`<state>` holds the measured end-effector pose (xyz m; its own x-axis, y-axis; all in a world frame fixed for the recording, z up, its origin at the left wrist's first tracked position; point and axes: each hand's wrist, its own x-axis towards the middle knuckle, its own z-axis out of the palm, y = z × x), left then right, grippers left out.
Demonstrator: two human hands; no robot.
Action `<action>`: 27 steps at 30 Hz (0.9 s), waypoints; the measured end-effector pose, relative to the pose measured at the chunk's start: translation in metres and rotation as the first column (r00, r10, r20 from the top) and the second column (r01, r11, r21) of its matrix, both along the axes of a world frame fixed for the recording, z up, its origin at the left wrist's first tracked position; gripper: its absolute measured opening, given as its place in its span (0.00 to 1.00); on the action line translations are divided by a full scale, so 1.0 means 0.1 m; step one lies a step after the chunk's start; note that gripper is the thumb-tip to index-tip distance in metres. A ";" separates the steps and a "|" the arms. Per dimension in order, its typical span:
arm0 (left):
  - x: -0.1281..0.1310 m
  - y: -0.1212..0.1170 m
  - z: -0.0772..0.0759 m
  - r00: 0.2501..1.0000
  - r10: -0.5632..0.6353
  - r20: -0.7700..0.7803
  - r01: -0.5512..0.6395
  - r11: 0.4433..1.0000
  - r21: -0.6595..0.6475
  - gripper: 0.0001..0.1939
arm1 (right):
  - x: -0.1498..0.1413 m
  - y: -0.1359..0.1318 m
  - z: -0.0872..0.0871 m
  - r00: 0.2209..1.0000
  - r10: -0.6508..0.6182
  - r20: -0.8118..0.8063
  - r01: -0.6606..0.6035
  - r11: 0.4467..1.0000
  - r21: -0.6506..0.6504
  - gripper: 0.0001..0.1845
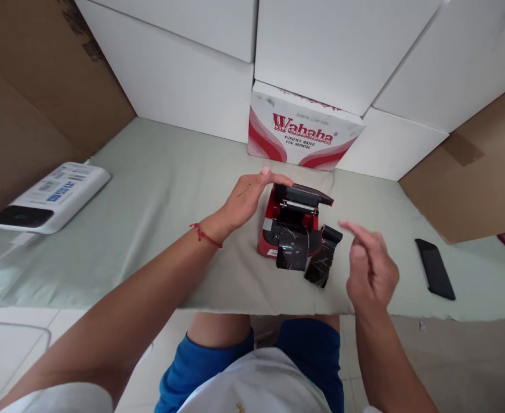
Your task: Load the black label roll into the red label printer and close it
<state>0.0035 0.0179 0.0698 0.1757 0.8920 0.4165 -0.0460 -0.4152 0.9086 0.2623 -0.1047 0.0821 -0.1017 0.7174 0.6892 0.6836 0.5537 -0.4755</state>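
A small red and black printer-like device [271, 229] sits on the pale green cloth-covered table [158, 229] with its lid raised. Black shiny strips of film or tape [308, 255] spill out of its front. My left hand [246, 198] rests on the device's left top edge, fingers stretched out toward the lid. My right hand [368, 267] hovers to the right of the black strips, slightly blurred, fingers loosely extended and holding nothing that I can see.
A white power-bank-like unit [50, 198] lies at the far left. A black phone [434, 268] lies at the right. A red-and-white Wahaha box [304, 135] stands behind, among white foam blocks [183, 69] and brown cardboard [472, 183]. The table's front edge runs near my knees.
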 end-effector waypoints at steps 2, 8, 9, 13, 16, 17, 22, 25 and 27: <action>-0.03 -0.10 -0.07 1.000 -0.026 -0.013 0.027 0.998 0.061 0.36 | 0.04 0.23 -0.05 0.995 -0.081 -0.057 0.081 0.997 -0.004 0.25; -0.10 -0.33 -0.36 0.995 -0.068 -0.070 0.082 0.972 0.218 0.28 | -0.11 0.55 -0.23 0.986 0.162 0.027 -0.160 0.985 -0.058 0.24; -0.10 -0.35 -0.40 0.996 -0.051 -0.076 0.069 0.966 0.249 0.27 | -0.14 0.54 -0.27 0.981 0.192 0.037 -0.190 0.980 -0.063 0.23; -0.06 -0.39 -0.52 0.997 0.036 -0.065 -0.008 0.922 0.387 0.26 | -0.20 0.44 -0.43 0.980 0.199 0.028 -0.198 0.980 -0.025 0.23; -0.06 -0.40 -0.55 0.988 0.086 -0.130 -0.022 0.900 0.434 0.25 | -0.17 0.42 -0.51 0.976 0.218 0.018 -0.218 0.976 -0.030 0.24; -0.06 -0.41 -0.55 0.982 0.104 -0.160 -0.023 0.897 0.441 0.24 | -0.15 0.42 -0.53 0.972 0.235 0.015 -0.235 0.971 -0.035 0.24; -0.12 -0.43 -0.50 0.986 0.033 -0.161 0.035 0.915 0.402 0.20 | -0.08 0.47 -0.57 0.955 0.294 0.042 -0.292 0.955 -0.046 0.26; -0.15 -0.44 -0.49 0.989 -0.131 -0.067 0.144 0.953 0.267 0.17 | -0.10 0.44 -0.56 0.949 0.296 0.107 -0.294 0.955 -0.031 0.34; -0.15 -0.43 -0.53 0.980 -0.199 0.026 0.194 0.972 0.137 0.22 | -0.16 0.38 -0.53 0.953 0.266 0.145 -0.273 0.962 0.032 0.42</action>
